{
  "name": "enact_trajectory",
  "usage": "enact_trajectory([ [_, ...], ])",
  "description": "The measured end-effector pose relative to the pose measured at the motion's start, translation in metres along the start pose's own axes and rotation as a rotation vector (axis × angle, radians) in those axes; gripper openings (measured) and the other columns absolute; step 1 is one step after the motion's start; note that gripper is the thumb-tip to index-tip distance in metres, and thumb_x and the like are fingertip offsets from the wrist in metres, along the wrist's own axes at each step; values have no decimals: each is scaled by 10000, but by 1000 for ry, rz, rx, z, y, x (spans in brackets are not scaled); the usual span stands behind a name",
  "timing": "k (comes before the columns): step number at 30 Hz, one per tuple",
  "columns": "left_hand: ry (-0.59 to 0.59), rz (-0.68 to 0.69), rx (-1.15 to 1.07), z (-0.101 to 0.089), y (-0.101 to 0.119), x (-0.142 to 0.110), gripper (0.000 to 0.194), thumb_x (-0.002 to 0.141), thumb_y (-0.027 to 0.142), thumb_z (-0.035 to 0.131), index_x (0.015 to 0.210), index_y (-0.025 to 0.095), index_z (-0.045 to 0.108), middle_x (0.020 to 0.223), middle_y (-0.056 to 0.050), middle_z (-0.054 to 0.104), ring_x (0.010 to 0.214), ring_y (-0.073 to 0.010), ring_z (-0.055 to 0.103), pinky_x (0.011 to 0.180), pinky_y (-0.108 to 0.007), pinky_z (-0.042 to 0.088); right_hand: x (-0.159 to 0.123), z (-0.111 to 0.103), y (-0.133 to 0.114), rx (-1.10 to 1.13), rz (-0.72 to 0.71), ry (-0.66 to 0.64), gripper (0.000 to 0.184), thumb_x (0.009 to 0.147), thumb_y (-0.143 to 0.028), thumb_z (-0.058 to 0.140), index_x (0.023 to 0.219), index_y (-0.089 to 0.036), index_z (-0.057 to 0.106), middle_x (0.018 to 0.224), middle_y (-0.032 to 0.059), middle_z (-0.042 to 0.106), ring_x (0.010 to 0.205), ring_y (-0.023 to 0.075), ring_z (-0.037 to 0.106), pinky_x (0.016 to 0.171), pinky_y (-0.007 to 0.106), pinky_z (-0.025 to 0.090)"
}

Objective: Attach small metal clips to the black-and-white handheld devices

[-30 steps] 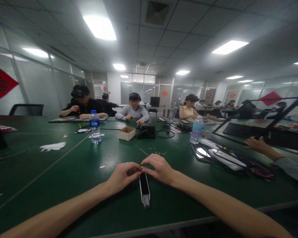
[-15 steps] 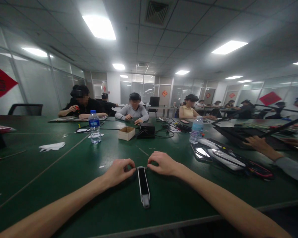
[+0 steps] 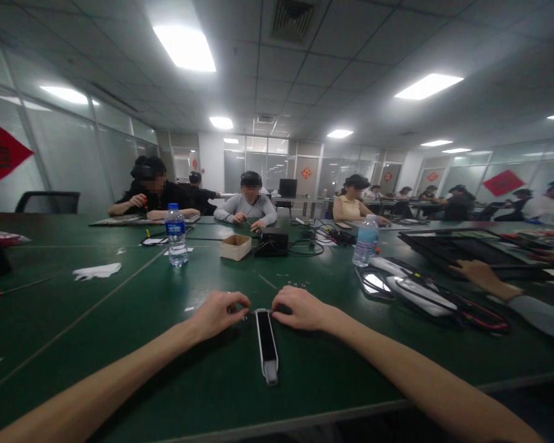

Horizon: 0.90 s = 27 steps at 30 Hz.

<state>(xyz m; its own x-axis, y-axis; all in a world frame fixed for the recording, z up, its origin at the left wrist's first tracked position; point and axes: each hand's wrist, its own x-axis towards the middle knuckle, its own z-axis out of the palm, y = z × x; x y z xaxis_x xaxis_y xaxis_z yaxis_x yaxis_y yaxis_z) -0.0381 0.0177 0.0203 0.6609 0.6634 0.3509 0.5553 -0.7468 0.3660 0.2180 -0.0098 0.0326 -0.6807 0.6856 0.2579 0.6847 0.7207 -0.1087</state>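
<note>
A narrow black-and-white bar-shaped device [image 3: 266, 342] lies lengthwise on the green table [image 3: 120, 320] in front of me. My left hand [image 3: 219, 312] rests just left of its far end, fingers curled in a pinch on something too small to name. My right hand [image 3: 302, 306] rests just right of the far end, fingers curled down against the table. Several tiny metal parts [image 3: 298, 284] lie scattered just beyond my right hand.
Two water bottles [image 3: 176, 235] [image 3: 365, 241], a small cardboard box [image 3: 236, 247], a black unit with cables [image 3: 272, 242] and white paper scraps [image 3: 96, 271] sit further out. Flat devices [image 3: 415, 292] lie at right, where a neighbour's hand [image 3: 477, 274] touches a dark panel [image 3: 461, 249]. People sit opposite.
My hands have come apart from over the device's far end and now rest on either side of it. The neighbour's dark panel at right has been lowered flat.
</note>
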Motion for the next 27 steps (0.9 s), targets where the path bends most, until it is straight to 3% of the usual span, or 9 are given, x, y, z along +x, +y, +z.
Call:
enact_trajectory([
  [7,-105,-70,-44,-3,6,-2,188,853,269,569,976,193,689,772,8,704,629,-126,631,610,-200,477,0,4,4,27,-19,6,149,897,-261,601,947,-148,684,918,71,675,863,180,606,769,292,467],
  [14,-112,-102,-28,-1,11,-2,190,852,260,572,976,188,697,835,-5,721,677,-140,641,633,-215,472,1,6,5,30,-8,-7,149,897,-258,605,948,-143,684,923,79,676,864,184,609,777,300,470],
  [23,-50,-87,-45,17,5,0,234,876,276,568,1096,218,619,997,-1,742,711,-142,643,655,-234,482,0,6,6,44,-17,-8,151,897,-245,605,958,-135,689,919,80,677,856,182,605,771,298,467],
  [27,-86,-80,22,11,9,1,327,853,302,584,1168,217,578,1076,-19,712,710,-148,631,658,-250,480,0,5,6,42,-11,-17,141,890,-235,614,954,-135,689,922,82,678,858,182,603,774,299,466],
])
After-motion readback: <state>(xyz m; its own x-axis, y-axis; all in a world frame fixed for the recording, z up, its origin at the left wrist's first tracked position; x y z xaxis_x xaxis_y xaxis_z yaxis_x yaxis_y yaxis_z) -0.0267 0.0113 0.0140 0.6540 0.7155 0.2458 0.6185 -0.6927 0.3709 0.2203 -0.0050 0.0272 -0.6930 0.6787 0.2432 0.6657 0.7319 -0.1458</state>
